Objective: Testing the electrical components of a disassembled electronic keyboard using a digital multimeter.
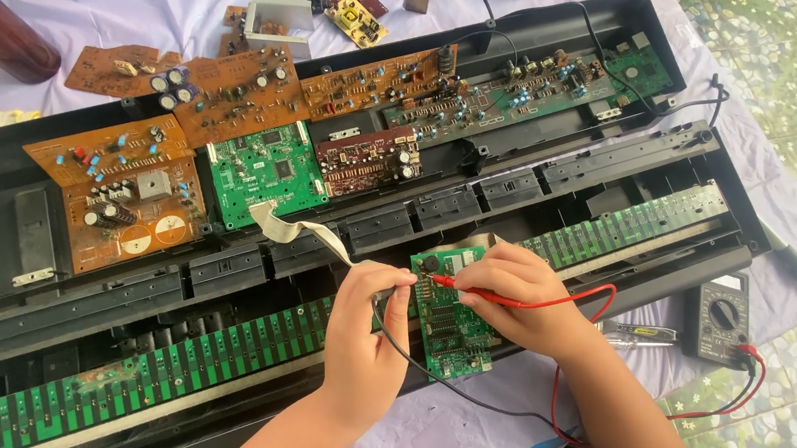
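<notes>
- Head view, centre: small green circuit board point(449, 316) lies across the front rail of the opened black keyboard chassis point(60, 311), between the two long green key-contact strips point(134, 382); both my hands meet over its upper edge
- Head view, right hand point(520, 295): fingers pinched narrow around the red probe point(467, 292), held like a pen with its tip on the upper part of the board; its red lead point(578, 297) loops off to the right
- Head view, left hand point(365, 337): fingers curled closed on the black probe, of which only the black lead point(411, 362) shows; the tip is hidden by my fingers, so I cannot tell which spot it touches
- Head view, handling, as I judge it: the board looks light, stiff and thin, with small soldered parts that would suffer from pressure; I would take hold of it by its bare edges, never by the components. It appears to rest unfastened, so it may slide under a probe. The probes are slim and light, best gripped on the insulated barrel, clear of the metal tip
- Head view, surroundings: multimeter point(720, 319) on the cloth at right, both leads running to it; flat grey ribbon cable point(298, 228) curling from the larger green board point(267, 173) towards my left hand; brown boards point(117, 186) fill the rear of the chassis
</notes>
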